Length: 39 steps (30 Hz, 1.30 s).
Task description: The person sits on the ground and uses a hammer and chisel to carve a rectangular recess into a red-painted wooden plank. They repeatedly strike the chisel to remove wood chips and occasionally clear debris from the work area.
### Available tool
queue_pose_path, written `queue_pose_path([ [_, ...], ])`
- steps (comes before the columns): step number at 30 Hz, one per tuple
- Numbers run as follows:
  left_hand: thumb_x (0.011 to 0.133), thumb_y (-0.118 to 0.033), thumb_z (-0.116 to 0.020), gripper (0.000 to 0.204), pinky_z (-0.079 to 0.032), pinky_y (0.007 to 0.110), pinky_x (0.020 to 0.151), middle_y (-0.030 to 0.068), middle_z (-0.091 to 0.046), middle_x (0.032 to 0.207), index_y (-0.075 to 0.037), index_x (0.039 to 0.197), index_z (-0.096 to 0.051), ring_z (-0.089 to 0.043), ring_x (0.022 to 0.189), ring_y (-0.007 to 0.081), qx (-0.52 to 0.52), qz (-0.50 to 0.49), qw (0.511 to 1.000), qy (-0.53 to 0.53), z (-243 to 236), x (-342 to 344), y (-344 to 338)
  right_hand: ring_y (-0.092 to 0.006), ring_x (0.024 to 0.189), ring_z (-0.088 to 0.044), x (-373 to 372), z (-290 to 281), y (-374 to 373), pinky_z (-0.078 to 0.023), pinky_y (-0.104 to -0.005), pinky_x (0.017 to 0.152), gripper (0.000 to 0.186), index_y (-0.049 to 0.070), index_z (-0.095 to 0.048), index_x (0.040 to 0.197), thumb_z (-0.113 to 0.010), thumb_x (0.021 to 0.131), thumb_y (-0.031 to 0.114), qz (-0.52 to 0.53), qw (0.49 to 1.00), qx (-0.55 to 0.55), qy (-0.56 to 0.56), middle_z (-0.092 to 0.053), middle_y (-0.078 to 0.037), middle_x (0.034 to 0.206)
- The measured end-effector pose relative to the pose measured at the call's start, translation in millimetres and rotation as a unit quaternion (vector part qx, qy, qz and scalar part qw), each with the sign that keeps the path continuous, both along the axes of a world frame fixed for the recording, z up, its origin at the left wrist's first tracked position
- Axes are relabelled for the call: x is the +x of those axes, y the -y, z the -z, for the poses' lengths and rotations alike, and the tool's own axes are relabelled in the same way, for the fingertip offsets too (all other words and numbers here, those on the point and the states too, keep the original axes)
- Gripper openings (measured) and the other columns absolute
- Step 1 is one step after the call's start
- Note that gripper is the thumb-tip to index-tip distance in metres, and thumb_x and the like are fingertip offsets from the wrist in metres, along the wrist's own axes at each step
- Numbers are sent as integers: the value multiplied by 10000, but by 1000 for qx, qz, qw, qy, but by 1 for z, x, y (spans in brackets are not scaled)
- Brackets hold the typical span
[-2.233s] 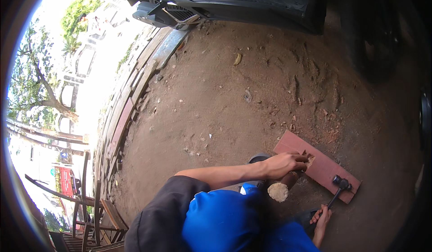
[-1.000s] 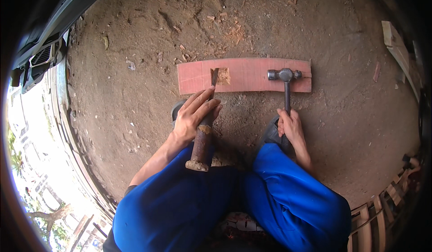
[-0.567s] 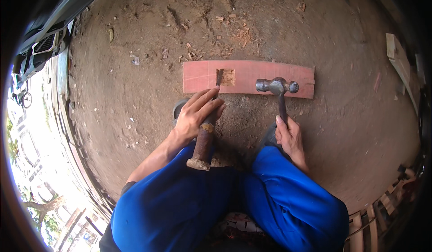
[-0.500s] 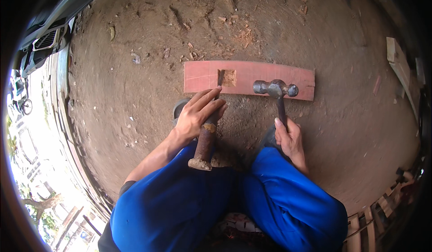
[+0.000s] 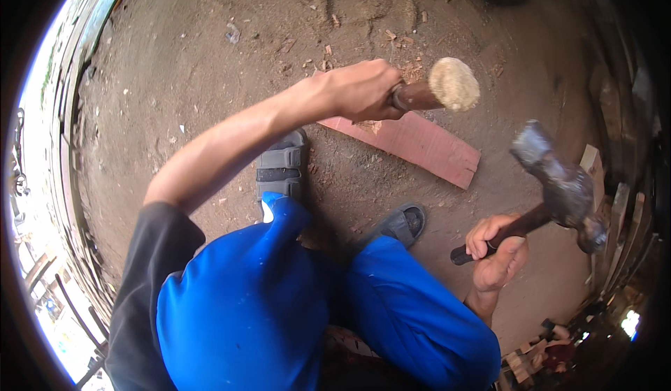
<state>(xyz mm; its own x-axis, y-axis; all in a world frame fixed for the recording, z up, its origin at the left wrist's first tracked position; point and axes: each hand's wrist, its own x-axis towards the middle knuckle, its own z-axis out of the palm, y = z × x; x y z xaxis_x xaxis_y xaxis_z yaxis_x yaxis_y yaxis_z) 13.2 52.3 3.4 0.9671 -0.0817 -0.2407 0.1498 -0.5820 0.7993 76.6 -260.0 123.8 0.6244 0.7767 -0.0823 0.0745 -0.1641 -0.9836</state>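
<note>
We squat over reddish wooden board [image 5: 419, 143] lying flat on dirt ground [image 5: 210, 62], just ahead of our grey sandals [image 5: 281, 171]. Left hand [image 5: 360, 89] wrapped tight round wooden-handled chisel [image 5: 437, 90], frayed butt end up; blade hidden behind hand, probably set on board. Right hand [image 5: 496, 255] clenched low on hammer [image 5: 559, 188] handle, steel head raised, well apart from chisel. Hammer looks head-heavy, best gripped near handle end. Board rigid, light, could slide on loose dirt.

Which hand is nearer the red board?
Left. The left hand, gripping a chisel handle, is right over the far end of the red board. The right hand holds a hammer raised, off to the board's near right.
</note>
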Motion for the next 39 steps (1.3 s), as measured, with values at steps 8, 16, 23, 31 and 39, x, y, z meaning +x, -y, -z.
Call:
queue_pose_path([
  [8,846,-158,-639,187,-545,459,566,175,-659,644,18,797,-676,-684,604,343,43,107,988,101,-19,22,4,-95,500,-440,-15,3,-16,-376,-237,471,518,-20,-499,915,-426,1076,468,48,999,-21,-11,-472,-55,616],
  [16,808,-165,-672,191,-550,457,594,206,-652,655,27,805,-676,-692,657,359,18,111,987,117,-13,16,3,-99,497,-429,-14,6,-10,-379,-236,462,526,0,-480,915,-408,1074,496,80,997,-2,21,-454,-52,609],
  [23,790,-156,-669,191,-540,454,605,206,-647,658,35,791,-660,-683,658,363,-4,99,986,135,-10,19,9,-112,480,-393,-13,2,-5,-371,-247,447,510,33,-444,939,-338,1087,509,58,997,-14,40,-408,-45,598],
  [31,811,-145,-655,175,-530,444,578,183,-643,631,28,788,-654,-678,612,329,-19,123,987,98,-3,22,9,-112,484,-410,-14,0,4,-376,-248,448,556,13,-451,927,-373,1067,545,72,997,-11,39,-433,-51,605],
  [39,832,-153,-649,194,-536,416,549,149,-642,596,28,764,-653,-680,570,273,-4,139,988,68,-4,27,11,-111,485,-401,-15,4,2,-374,-251,441,544,29,-444,913,-364,1070,544,35,998,51,11,-430,-17,587],
])
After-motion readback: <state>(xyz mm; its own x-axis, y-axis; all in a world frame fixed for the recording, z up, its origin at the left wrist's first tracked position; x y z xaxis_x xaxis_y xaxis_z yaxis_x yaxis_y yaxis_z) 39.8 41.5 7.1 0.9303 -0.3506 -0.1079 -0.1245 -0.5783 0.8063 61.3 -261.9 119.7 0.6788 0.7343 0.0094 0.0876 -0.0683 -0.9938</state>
